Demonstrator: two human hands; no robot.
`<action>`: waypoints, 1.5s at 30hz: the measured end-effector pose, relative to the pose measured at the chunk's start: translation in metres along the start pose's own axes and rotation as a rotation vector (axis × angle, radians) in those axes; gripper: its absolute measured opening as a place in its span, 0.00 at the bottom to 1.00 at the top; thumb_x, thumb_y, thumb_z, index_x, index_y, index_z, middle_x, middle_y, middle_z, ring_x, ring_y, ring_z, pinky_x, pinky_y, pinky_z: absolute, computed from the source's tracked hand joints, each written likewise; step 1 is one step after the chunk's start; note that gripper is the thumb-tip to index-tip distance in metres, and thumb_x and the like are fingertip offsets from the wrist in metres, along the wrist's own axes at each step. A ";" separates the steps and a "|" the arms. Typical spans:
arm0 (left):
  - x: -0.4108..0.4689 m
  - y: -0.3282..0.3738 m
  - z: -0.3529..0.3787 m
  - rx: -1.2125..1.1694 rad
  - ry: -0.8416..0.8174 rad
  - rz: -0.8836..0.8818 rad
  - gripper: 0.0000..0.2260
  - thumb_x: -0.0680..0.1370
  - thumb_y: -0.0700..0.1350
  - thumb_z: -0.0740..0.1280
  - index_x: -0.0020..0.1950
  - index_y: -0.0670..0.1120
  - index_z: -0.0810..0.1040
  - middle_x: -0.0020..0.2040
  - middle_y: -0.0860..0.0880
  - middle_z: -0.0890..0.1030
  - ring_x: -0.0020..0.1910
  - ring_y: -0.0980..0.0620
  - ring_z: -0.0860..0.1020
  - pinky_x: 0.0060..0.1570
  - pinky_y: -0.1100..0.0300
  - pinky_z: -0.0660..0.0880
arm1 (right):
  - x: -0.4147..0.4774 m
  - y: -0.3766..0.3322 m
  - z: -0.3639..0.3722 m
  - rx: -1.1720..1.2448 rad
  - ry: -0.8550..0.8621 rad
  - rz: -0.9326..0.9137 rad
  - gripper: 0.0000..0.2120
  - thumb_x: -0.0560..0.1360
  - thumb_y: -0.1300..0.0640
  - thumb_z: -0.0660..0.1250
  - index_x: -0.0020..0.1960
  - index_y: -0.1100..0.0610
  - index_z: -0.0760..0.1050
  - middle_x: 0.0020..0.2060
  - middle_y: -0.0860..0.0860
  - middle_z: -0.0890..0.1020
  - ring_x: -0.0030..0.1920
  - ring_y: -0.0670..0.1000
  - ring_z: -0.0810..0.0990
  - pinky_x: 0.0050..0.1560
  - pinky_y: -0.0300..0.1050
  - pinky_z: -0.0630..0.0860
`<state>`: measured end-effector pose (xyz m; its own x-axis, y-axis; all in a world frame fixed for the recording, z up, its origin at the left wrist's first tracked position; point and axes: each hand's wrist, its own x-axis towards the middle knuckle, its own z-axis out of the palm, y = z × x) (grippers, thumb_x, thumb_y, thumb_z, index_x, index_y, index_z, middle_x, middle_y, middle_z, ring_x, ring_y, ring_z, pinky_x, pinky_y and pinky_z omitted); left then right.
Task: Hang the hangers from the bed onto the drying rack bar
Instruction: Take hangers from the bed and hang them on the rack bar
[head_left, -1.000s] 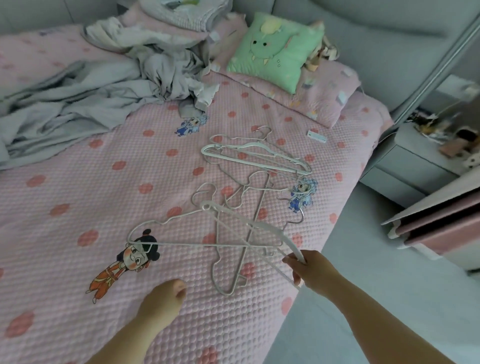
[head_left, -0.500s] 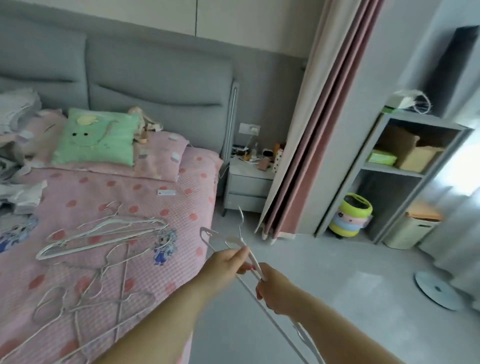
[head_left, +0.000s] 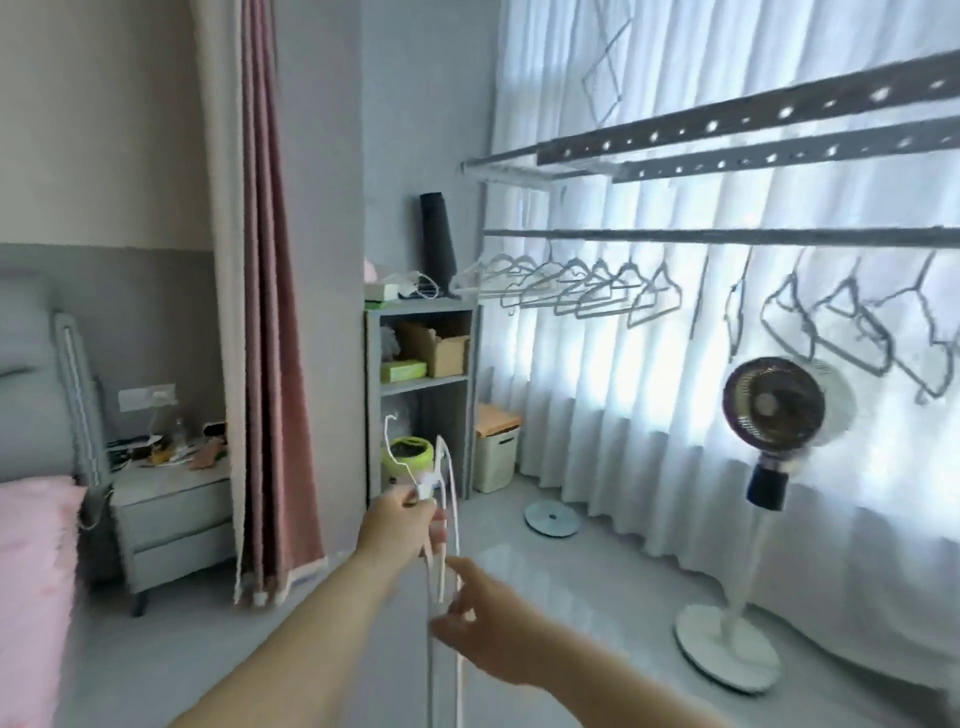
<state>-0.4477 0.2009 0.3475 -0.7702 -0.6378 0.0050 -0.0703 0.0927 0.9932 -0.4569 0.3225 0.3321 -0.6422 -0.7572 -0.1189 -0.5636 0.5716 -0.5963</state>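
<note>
Bottom centre, the left grip (head_left: 405, 519) clenches the hangers (head_left: 453, 493) by their necks, hooks up, ready for the rack bar (head_left: 727, 235) at upper right. The right grip (head_left: 488, 629) meets the dangling wires, seemingly to steady them; whether it grasps is blurred.

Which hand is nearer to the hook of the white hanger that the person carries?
Left. The left hand grips the white hanger just below its hook; the right hand holds it lower down, well away from the hook.

One head-worn view faces forward, close above the left hand (head_left: 400, 525), right hand (head_left: 491, 636) and hangers (head_left: 440, 574), with the drying rack (head_left: 727, 235) farther off, up and right of them.
</note>
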 end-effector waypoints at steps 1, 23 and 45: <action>-0.011 0.014 0.022 0.022 -0.021 0.048 0.06 0.78 0.34 0.58 0.46 0.38 0.74 0.32 0.48 0.76 0.24 0.54 0.73 0.21 0.68 0.72 | -0.020 0.014 -0.018 0.005 0.067 0.014 0.27 0.78 0.52 0.58 0.74 0.50 0.52 0.52 0.47 0.73 0.61 0.52 0.73 0.55 0.41 0.67; -0.112 0.153 0.415 0.337 -0.972 0.622 0.12 0.79 0.40 0.58 0.36 0.49 0.73 0.31 0.55 0.78 0.22 0.59 0.68 0.22 0.68 0.66 | -0.256 0.286 -0.295 -0.228 0.843 0.441 0.07 0.77 0.56 0.61 0.50 0.51 0.77 0.34 0.41 0.77 0.35 0.39 0.75 0.39 0.30 0.70; -0.098 0.265 0.674 0.439 -0.867 0.895 0.10 0.78 0.44 0.58 0.40 0.47 0.75 0.30 0.51 0.79 0.18 0.57 0.73 0.24 0.67 0.70 | -0.308 0.467 -0.521 -0.604 0.983 0.459 0.15 0.78 0.56 0.60 0.64 0.51 0.71 0.61 0.45 0.76 0.63 0.47 0.71 0.59 0.36 0.65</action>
<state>-0.8177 0.8032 0.5321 -0.7997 0.4506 0.3968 0.5996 0.5667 0.5650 -0.7936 0.9876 0.5039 -0.8129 -0.0398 0.5811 -0.1654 0.9724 -0.1648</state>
